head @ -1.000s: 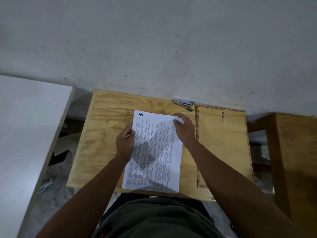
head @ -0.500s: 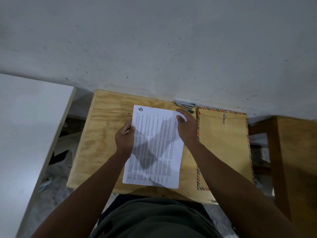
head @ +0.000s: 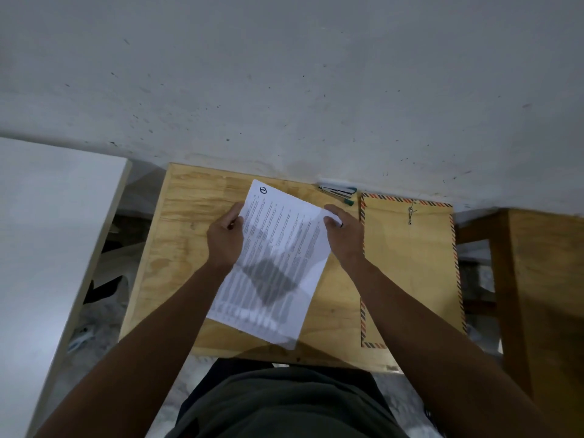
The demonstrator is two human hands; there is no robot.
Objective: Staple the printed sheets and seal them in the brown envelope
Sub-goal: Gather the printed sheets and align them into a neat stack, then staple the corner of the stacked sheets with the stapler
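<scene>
Both hands, left hand and right hand, pinch the tilted printed sheets by their side edges above the worktop, probably squaring them for the stapler; envelope lies at right.

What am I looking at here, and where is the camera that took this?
There is no machine: a person wears a camera on the head, looking down at their own arms. The left hand and right hand grip the printed sheets by the side edges, tilted over a small plywood table against a grey wall. On the table to the right lies a brown envelope with a striped border. A stapler sits at the back edge by the wall.
</scene>
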